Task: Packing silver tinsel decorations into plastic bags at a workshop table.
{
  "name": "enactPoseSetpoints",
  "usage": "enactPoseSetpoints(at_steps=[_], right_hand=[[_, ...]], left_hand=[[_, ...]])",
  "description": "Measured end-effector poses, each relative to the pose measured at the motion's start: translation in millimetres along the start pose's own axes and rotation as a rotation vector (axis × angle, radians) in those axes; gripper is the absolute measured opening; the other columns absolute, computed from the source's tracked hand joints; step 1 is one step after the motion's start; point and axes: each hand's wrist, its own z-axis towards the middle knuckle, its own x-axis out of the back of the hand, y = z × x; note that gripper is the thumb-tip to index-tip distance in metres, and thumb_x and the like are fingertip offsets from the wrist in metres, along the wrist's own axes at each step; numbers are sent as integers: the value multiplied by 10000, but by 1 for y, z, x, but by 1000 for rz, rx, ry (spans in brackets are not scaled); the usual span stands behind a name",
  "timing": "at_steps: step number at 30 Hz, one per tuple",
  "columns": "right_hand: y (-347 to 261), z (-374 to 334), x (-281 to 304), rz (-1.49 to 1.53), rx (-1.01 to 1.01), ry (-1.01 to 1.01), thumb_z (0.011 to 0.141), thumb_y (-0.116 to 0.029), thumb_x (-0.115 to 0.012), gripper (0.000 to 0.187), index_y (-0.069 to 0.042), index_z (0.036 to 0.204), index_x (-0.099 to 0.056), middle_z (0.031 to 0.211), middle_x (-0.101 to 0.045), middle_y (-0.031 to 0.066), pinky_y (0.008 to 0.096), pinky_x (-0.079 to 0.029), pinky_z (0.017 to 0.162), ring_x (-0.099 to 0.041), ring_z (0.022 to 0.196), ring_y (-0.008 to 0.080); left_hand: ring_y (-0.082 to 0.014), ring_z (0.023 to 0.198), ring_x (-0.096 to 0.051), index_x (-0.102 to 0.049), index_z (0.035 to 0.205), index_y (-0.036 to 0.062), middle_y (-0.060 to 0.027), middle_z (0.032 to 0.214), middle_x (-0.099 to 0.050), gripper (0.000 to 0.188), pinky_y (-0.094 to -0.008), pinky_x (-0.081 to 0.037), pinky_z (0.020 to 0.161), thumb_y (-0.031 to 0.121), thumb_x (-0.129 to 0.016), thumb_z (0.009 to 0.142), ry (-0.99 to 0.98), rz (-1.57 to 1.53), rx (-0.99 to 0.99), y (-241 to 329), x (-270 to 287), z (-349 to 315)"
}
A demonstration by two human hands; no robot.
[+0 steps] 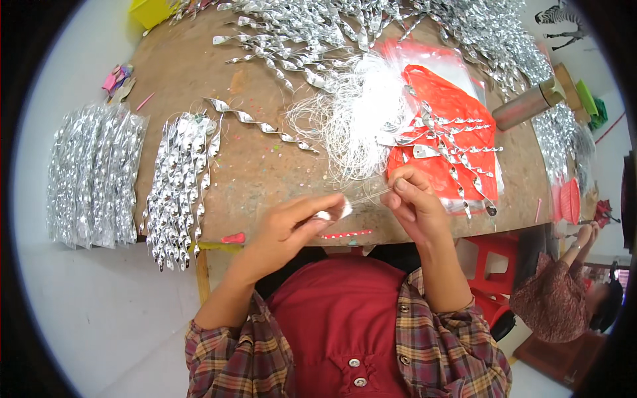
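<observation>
My left hand [285, 225] is closed on the end of a shiny silver spiral strip [340, 211]; most of that strip is hidden by the fingers. A thin white string [371, 196] runs from it to my right hand [421, 202], which pinches the string between thumb and fingertips. Just beyond my hands lies a tangled heap of white string [365, 113]. Several silver spirals [458, 146] rest on a red plastic bag [441, 93] beyond my right hand. A single spiral [259, 124] lies on the wooden table [245, 179] to the left of the string heap.
Hanging spirals [178, 179] drape over the table's left edge, beside bagged spirals [96, 176]. A large pile of spirals [318, 33] covers the far side. A metal flask [527, 106] lies at the right. Another person [561, 298] sits beyond the red stool [494, 259].
</observation>
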Motion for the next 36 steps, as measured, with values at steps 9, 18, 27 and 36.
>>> enactPoseSetpoints(at_steps=[9,18,27,36], right_hand=[[11,4,6,80,-36,-23,924,-160,-569,115,-55,969,-584,726,-596,61,154,-199,395,-311,458,25],[11,2,-4,3,-143,-63,920,-148,-580,93,-56,934,-580,727,-613,50,153,-224,402,-338,454,14],[1,-8,-12,-120,-185,-120,896,-103,-595,78,-48,948,-576,689,-607,38,150,-255,400,-472,492,23],[-2,-10,1,-223,-113,-29,884,-76,-606,133,-59,1014,-580,736,-634,6,150,-335,479,-544,592,29]], left_hand=[[-123,927,-596,-583,1174,-10,-75,1070,-649,286,-267,-498,790,29,-575,891,105,-122,214,-35,18,-33],[-113,922,-605,-576,1192,0,-74,1041,-656,309,-264,-469,848,78,-606,894,-153,-189,300,-22,11,-30],[-95,819,-614,-540,1098,21,-41,906,-630,196,-238,-490,746,122,-572,932,-43,-704,189,-5,-40,17],[-95,763,-625,-590,997,-10,-39,851,-634,121,-224,-512,667,86,-573,925,100,-358,108,-11,-44,18]])
